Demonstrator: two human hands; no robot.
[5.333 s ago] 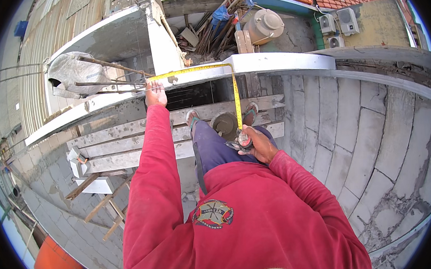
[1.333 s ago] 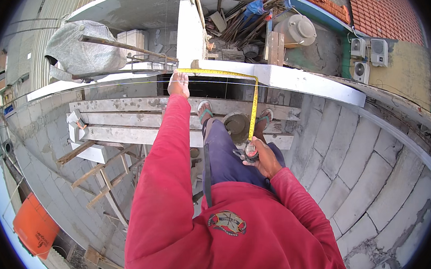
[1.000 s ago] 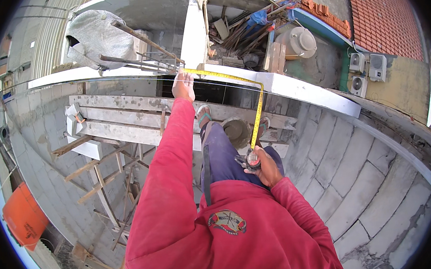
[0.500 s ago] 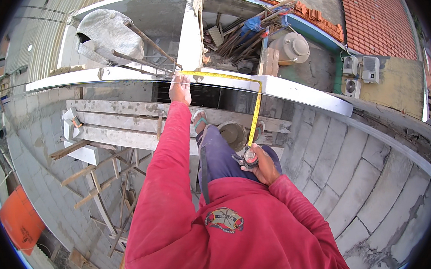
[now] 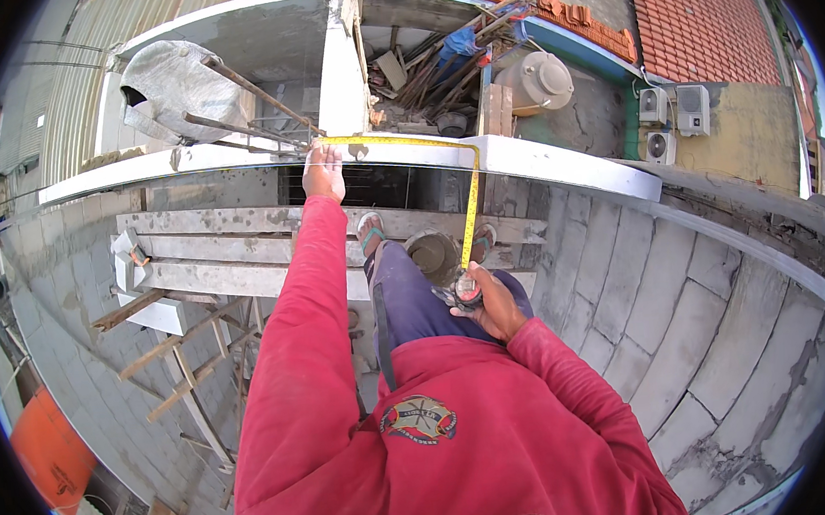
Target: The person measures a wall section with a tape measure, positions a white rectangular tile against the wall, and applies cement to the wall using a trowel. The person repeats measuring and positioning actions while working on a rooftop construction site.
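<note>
My left hand [image 5: 323,172] reaches forward to a white ledge [image 5: 568,167], pinching the free end of a yellow tape blade [image 5: 405,142] near the ledge's edge. From there the blade runs right along the ledge, then bends sharply back toward me. It ends at the tape measure case [image 5: 469,288], a round body with a reddish face, held in front of my lap. My right hand [image 5: 496,301] is closed around this case. Thin rods [image 5: 278,138] stick out beside my left fingertips.
My sandalled feet are on wooden planks [image 5: 213,246], with a bucket of grey mortar [image 5: 431,258] between them. Wooden framing [image 5: 183,366] stands low at left. Beyond the ledge are a white sack [image 5: 176,93], piled timber [image 5: 439,76] and a tank [image 5: 536,82]. A block wall [image 5: 660,290] curves along the right.
The whole view has shifted slightly left. My right hand and the tape case have come a little forward; my left hand stays at the ledge and the blade keeps its bend.
</note>
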